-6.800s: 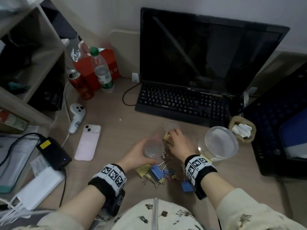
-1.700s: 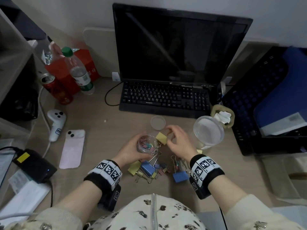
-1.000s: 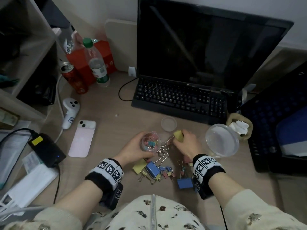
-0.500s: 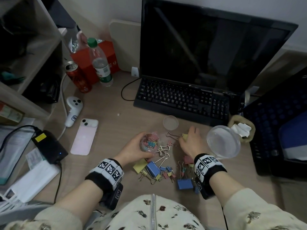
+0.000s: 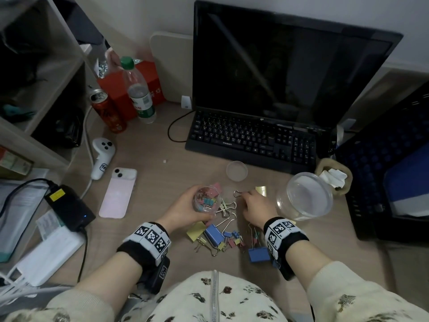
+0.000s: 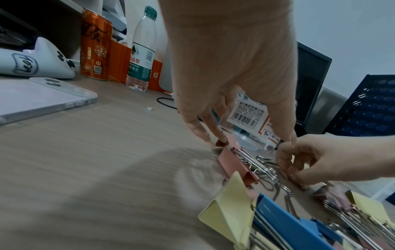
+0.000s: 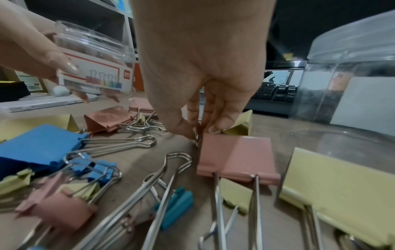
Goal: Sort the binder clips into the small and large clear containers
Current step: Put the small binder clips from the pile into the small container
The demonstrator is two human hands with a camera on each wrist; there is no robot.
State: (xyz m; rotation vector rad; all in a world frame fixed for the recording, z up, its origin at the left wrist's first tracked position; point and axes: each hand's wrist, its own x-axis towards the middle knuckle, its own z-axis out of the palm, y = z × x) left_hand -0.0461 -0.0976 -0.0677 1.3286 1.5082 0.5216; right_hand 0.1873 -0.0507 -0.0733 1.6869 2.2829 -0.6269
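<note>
A wooden desk (image 5: 148,159) is seen from above, with two bare hands working near its front edge. The small clear container (image 5: 207,202), already partly filled with small coloured clips, is held off the desk in the left hand (image 5: 185,211), whose fingers are curled round its wall. The right hand (image 5: 256,209) is lowered just to the right of it, fingers bent downward; in the right wrist view its fingertips (image 7: 188,131) are seen pinching a silver wire handle of a clip (image 7: 195,137), though which clip body it belongs to cannot be told.

The pile of binder clips (image 5: 222,235) is spread on the desk between the wrists and just under both hands: large blue, pink and yellow ones are mixed with small ones, their wire handles tangled together. A large yellow clip (image 5: 261,190) lies apart, just beyond the right hand.

The large clear container (image 5: 305,198) stands to the right of the right hand. A small round clear lid (image 5: 236,170) lies beyond the hands, in front of a black keyboard (image 5: 253,139) and a dark monitor (image 5: 285,66). To the left lie a pink phone (image 5: 118,192), a white controller (image 5: 102,156), a red can (image 5: 108,110) and a water bottle (image 5: 139,91).
</note>
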